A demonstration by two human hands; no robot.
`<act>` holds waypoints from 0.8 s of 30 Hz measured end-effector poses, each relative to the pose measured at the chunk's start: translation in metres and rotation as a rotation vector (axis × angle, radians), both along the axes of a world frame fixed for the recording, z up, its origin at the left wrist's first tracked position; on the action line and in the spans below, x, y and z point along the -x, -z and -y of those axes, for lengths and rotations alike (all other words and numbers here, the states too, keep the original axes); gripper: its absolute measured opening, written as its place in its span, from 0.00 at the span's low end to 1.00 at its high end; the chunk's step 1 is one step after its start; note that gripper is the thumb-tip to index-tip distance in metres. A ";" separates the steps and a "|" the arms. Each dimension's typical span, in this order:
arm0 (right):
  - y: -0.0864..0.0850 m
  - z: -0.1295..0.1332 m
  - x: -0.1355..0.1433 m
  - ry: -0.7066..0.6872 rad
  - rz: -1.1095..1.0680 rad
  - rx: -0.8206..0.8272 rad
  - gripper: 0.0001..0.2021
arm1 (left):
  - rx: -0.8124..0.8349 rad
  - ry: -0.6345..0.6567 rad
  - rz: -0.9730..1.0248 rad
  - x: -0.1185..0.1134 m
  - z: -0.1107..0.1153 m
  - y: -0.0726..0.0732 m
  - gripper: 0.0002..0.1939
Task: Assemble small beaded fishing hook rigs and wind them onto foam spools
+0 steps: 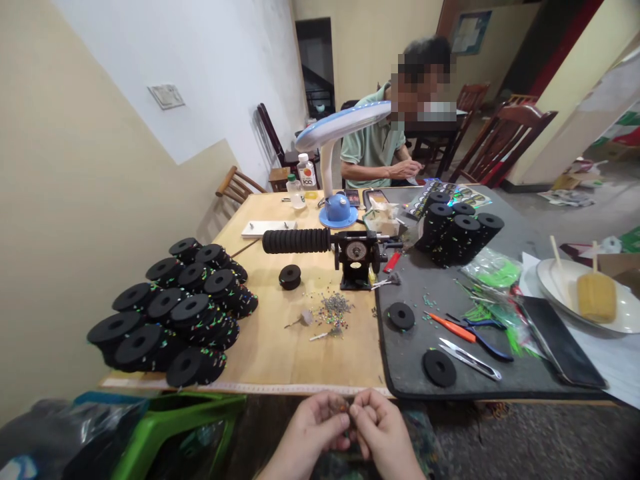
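Below the table's front edge, my left hand and my right hand meet, thumbs and fingertips pinched together. Something tiny, with a speck of orange, shows between the fingers; it is too small to name. Straight ahead on the table is a pile of small grey and coloured beads or weights. Behind it stands a black crank device with a row of black foam discs on its rod. A loose foam spool lies to the left of the pile, and another foam disc rests on the grey mat.
Stacked foam spools fill the left side; more spools stand at the back right. Tweezers, pliers, an orange tool and a phone lie right. A person sits behind the lamp.
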State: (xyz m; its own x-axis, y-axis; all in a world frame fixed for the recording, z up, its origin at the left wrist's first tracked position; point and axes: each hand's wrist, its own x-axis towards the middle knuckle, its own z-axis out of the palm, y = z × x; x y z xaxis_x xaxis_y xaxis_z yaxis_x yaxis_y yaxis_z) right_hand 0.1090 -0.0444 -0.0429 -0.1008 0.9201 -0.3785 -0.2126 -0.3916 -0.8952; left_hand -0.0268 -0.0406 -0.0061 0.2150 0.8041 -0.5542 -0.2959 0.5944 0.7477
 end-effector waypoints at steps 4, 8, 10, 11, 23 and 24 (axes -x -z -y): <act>-0.009 -0.003 -0.002 -0.027 -0.043 0.025 0.29 | 0.039 -0.030 0.015 -0.002 0.000 -0.001 0.18; -0.016 -0.003 -0.004 -0.038 -0.064 0.054 0.29 | -0.056 0.011 -0.057 -0.004 -0.001 0.000 0.16; -0.017 -0.001 -0.006 -0.045 -0.061 0.065 0.29 | -0.105 0.046 -0.123 -0.003 -0.002 0.001 0.17; -0.016 0.000 -0.007 -0.052 -0.058 0.070 0.29 | -0.120 0.059 -0.153 -0.003 -0.002 0.001 0.17; -0.004 0.010 -0.008 -0.206 -0.119 0.158 0.29 | -0.104 0.076 -0.246 -0.001 0.002 -0.001 0.23; -0.003 0.010 -0.007 -0.212 -0.135 0.156 0.29 | -0.098 0.077 -0.244 -0.002 0.002 -0.001 0.23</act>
